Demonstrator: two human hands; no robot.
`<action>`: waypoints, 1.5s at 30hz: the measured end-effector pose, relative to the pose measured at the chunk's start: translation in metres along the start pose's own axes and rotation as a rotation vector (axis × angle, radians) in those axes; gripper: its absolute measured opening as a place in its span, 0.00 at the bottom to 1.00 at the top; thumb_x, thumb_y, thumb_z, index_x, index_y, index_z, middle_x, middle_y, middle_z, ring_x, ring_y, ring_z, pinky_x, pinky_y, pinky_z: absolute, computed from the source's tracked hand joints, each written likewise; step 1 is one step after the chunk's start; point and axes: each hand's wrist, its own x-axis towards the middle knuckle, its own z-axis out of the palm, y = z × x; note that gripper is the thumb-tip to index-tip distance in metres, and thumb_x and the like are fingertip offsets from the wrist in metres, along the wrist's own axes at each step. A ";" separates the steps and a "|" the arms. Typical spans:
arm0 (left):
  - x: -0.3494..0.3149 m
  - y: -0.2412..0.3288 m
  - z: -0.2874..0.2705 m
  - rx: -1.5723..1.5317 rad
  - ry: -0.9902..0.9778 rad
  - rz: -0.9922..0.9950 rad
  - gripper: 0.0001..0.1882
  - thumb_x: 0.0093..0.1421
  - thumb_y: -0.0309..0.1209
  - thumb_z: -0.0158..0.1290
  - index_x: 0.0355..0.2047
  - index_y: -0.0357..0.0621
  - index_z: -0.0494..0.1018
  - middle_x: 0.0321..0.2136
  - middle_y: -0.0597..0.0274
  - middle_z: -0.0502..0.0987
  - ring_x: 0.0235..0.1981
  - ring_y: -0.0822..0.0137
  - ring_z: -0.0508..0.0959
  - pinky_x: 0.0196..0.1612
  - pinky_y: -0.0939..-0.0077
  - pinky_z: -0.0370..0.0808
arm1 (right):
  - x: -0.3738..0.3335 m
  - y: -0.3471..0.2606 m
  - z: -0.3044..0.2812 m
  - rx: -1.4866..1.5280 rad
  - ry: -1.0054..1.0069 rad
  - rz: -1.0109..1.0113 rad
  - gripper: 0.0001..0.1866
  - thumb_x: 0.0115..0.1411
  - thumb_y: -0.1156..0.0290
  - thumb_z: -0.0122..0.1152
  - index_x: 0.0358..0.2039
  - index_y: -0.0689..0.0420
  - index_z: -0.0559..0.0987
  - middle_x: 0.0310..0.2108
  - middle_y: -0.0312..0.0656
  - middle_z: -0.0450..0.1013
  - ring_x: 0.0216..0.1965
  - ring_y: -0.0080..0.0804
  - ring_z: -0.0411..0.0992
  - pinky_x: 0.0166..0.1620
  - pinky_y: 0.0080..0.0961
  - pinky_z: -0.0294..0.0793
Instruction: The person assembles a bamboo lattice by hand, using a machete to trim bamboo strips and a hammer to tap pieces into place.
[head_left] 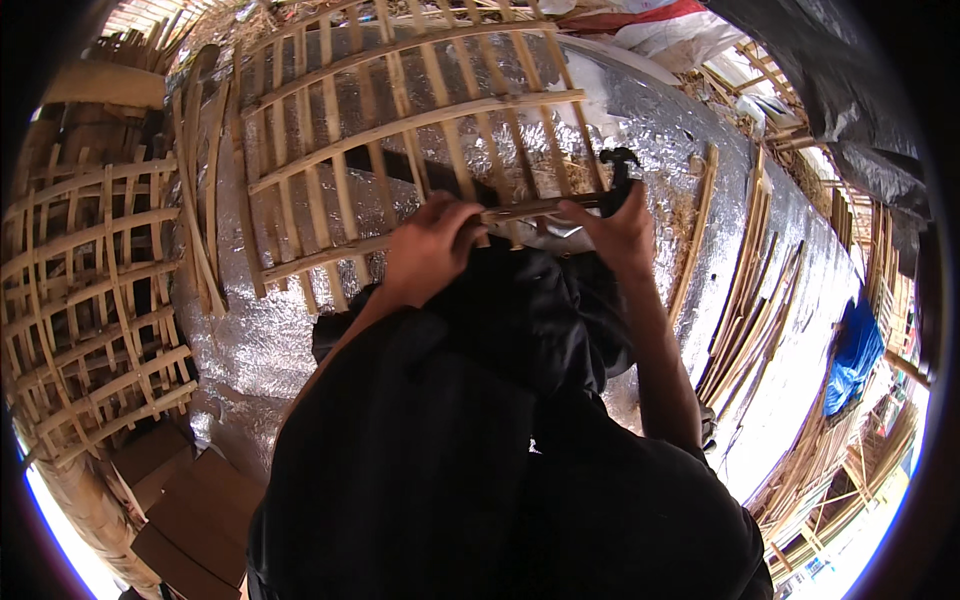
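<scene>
A lattice of pale bamboo slats (pixel 420 122) lies before me, long crosspieces laid over many narrow uprights. At its near edge, my left hand (pixel 428 248) is closed around the nearest crosspiece, fingers curled over it where it meets an upright. Whether a nail sits in those fingers is hidden. My right hand (pixel 622 232) grips a black hammer (pixel 620 162) with its head pointing up and away from me. That hand is beside the right end of the same crosspiece, its fingers touching or very close to it.
Silvery foil sheeting (pixel 250 345) covers the ground. A second bamboo lattice (pixel 90 270) stands at the left, above brown cardboard (pixel 205 510). Loose bamboo strips (pixel 745 290) lie in rows to the right. Farther right is a blue plastic sheet (pixel 855 350), with black sheeting (pixel 830 60) above.
</scene>
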 end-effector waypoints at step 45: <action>-0.074 -0.100 -0.088 -0.501 0.510 -0.994 0.36 0.74 0.56 0.45 0.55 0.27 0.74 0.55 0.44 0.77 0.57 0.53 0.74 0.63 0.61 0.64 | 0.049 0.083 -0.015 -0.067 0.072 0.109 0.33 0.51 0.53 0.74 0.47 0.65 0.74 0.40 0.51 0.80 0.41 0.52 0.79 0.48 0.47 0.76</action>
